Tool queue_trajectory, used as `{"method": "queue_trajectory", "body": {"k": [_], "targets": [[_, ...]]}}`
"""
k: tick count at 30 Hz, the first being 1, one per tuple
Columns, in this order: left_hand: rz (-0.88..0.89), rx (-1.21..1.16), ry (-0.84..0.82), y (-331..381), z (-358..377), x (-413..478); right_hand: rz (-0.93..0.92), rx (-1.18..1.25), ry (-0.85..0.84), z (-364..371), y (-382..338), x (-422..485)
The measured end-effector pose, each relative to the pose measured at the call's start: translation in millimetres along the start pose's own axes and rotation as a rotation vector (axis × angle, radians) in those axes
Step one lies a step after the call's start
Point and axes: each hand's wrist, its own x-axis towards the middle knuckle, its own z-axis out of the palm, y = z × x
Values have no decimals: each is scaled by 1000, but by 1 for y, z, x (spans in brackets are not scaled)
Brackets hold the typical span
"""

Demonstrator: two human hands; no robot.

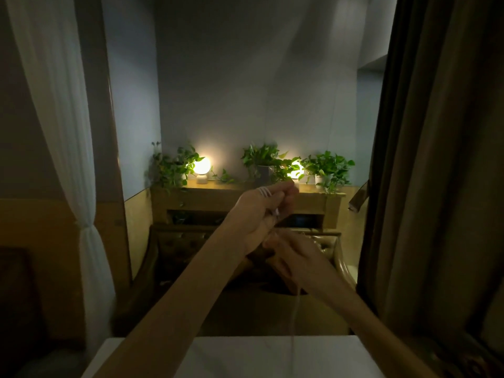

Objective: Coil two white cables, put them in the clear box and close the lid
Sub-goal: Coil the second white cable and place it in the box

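My left hand [261,214] is raised in mid-air with loops of a white cable [264,191] wound over it, fingers curled round the loops. Just below it, my right hand [294,260] pinches the same cable. The free strand [295,306] hangs down from the right hand toward the white table [245,356] at the bottom. The clear box and the second cable are out of view.
A dark tufted armchair [174,257] stands beyond the table. Behind it a wooden shelf [223,195] carries three potted plants [261,162] and two glowing lamps [201,166]. A white curtain [60,132] hangs left, a dark curtain [436,159] right.
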Motion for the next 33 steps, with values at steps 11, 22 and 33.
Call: {"method": "queue_trajectory", "body": {"k": [11, 22, 33], "targets": [[113, 743, 20, -53, 27, -39, -318, -550, 119, -85, -31, -19], [54, 529, -32, -37, 42, -39, -142, 19, 86, -93, -25, -6], [114, 692, -201, -51, 35, -23, -95, 39, 0, -111, -15, -17]]}}
